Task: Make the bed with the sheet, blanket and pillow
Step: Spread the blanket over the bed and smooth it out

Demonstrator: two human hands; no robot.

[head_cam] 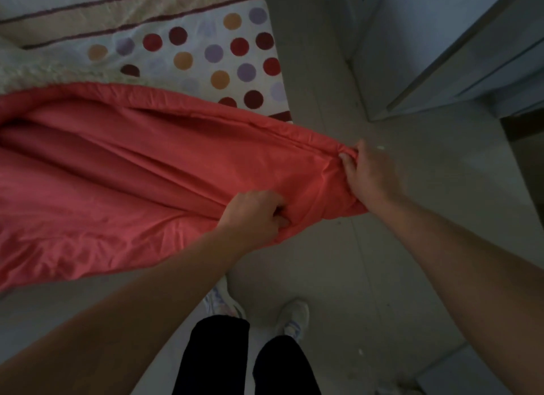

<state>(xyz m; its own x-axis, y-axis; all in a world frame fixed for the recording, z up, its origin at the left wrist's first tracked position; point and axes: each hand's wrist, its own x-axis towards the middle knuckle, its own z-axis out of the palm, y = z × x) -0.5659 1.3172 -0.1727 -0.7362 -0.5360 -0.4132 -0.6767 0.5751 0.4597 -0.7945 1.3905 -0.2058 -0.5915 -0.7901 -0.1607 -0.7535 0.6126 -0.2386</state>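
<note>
A coral-red blanket fills the left and middle of the frame, bunched into long folds that narrow toward a corner at centre right. The left hand, just below the middle of the frame, is curled into a fist round the blanket's lower edge. The right hand, slightly higher and to the right, pinches the gathered corner between thumb and fingers. The blanket's far edge lies over a white sheet printed with red, maroon, orange and lilac dots and maroon stripes, which covers the bed in the upper left. A cream, nubbly cloth shows at the left edge, between sheet and blanket. The held corner hangs over the grey floor. At the bottom centre stand black trouser legs and white shoes. A pale cabinet occupies the upper right.
</note>
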